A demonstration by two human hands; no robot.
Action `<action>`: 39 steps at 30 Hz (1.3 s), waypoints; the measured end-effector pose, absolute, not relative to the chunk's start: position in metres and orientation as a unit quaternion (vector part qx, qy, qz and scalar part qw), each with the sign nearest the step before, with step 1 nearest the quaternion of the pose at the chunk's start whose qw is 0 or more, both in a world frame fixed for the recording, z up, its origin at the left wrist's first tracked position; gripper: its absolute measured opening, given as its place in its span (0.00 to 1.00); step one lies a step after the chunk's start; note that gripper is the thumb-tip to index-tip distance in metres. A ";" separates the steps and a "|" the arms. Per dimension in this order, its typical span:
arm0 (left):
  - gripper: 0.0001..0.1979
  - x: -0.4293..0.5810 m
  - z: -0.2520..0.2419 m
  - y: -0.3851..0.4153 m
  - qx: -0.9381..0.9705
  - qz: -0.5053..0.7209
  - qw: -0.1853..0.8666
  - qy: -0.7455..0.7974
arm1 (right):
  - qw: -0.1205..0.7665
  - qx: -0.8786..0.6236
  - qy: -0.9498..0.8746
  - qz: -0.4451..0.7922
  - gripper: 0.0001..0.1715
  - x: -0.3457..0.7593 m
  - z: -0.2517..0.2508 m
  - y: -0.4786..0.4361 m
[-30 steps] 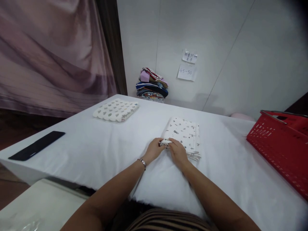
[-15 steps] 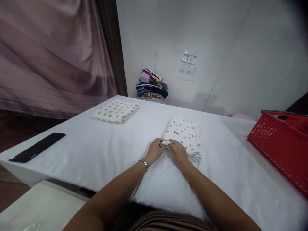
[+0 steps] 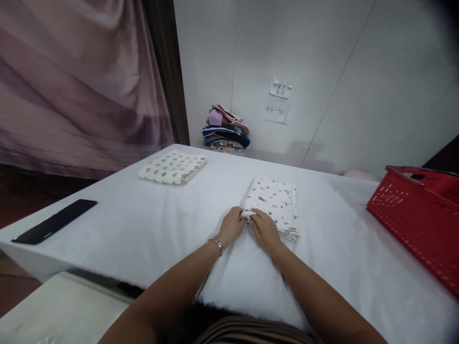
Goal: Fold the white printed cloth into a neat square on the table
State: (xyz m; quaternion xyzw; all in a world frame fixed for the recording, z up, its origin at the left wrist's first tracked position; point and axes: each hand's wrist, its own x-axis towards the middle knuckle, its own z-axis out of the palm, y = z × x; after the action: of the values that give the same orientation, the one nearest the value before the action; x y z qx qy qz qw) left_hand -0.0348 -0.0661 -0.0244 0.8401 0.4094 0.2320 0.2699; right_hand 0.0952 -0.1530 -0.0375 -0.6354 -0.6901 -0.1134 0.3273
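Note:
A folded white cloth with small dark prints (image 3: 275,202) lies on the white table (image 3: 125,224) in front of me. My left hand (image 3: 232,226) and my right hand (image 3: 264,229) meet at its near left corner, and both pinch the cloth's edge there with closed fingers. A thin bracelet circles my left wrist. A second folded cloth, cream with grey-green prints (image 3: 172,166), lies apart at the table's far left.
A red plastic basket (image 3: 416,217) stands at the right edge of the table. A black flat device (image 3: 53,221) lies near the left edge. A pile of folded coloured clothes (image 3: 225,129) sits against the wall, under two paper notes. A mauve curtain hangs at left.
Both hands stay pinched on the cloth's near corner with hardly any movement. The view has tilted up very slightly.

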 end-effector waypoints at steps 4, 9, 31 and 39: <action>0.09 -0.038 -0.024 -0.063 0.842 0.239 0.281 0.394 | 0.296 -0.630 -0.709 -0.115 0.17 0.095 -0.037 -0.155; 0.10 -0.042 -0.019 -0.058 0.851 0.232 0.287 0.374 | 0.266 -0.644 -0.704 -0.140 0.15 0.096 -0.039 -0.153; 0.10 -0.033 -0.011 -0.074 0.837 0.193 0.238 0.454 | 0.349 -0.647 -0.671 -0.093 0.16 0.097 -0.037 -0.150; 0.07 -0.037 -0.017 -0.061 0.861 0.185 0.241 0.408 | 0.347 -0.646 -0.674 -0.087 0.15 0.098 -0.036 -0.149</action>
State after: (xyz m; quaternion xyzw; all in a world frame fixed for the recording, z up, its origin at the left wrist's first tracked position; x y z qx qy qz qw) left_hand -0.0367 -0.0613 -0.0171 0.8608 0.4083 0.1855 0.2407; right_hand 0.0984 -0.1493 -0.0363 -0.6457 -0.6745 -0.0869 0.3472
